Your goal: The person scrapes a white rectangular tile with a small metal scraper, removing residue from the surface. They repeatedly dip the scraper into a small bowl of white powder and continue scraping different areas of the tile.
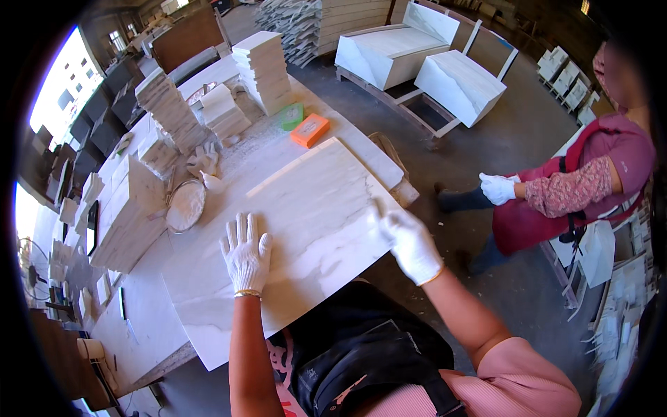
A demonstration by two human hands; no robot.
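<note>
A large white marble slab (306, 229) with grey veins lies on the work table in front of me. Flat on its left part rests my left hand (246, 254), in a white knit glove with the fingers spread. At the slab's right edge is my right hand (410, 244), gloved the same way, its fingers curled in and blurred by motion at the tips. Whatever it grips there is hidden. A pale narrow strip (292, 167) runs along the slab's far edge. Beyond that edge lie an orange box (310, 130) and a green block (292, 116).
Stacked stone pieces (262, 73) stand on the table (340, 128) at the back and left. A round dish of pale powder (186, 206) sits left of the slab, near a loose glove (203, 160). A co-worker (577, 181) stands at right. Large marble blocks (458, 83) rest on a pallet behind.
</note>
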